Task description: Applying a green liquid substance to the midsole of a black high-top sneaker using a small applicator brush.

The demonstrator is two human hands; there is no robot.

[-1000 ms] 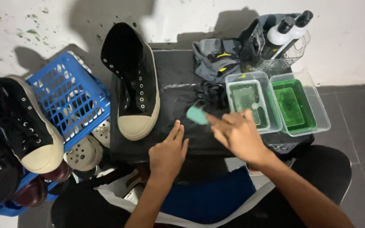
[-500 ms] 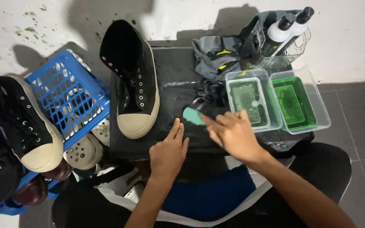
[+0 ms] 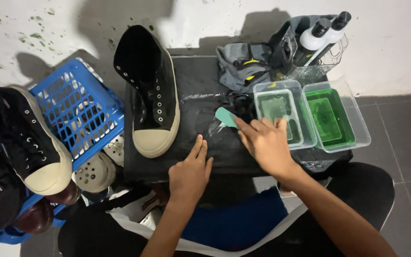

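I see my right hand [image 3: 265,145] has slid the small teal brush [image 3: 226,116] it pinches leftward, off the black laces onto the wet black tabletop [image 3: 196,109]. My left hand [image 3: 190,172] stays flat, fingers spread (holding nothing), near the black high-top sneaker [image 3: 151,93].

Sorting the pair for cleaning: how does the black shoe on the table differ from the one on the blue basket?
The shoe on the table stands flat on the black table, toe towards the person, near the left hand. The shoe on the basket rests tilted on the blue basket, away from both hands. Both are black high-tops with cream toe caps and no laces visible.
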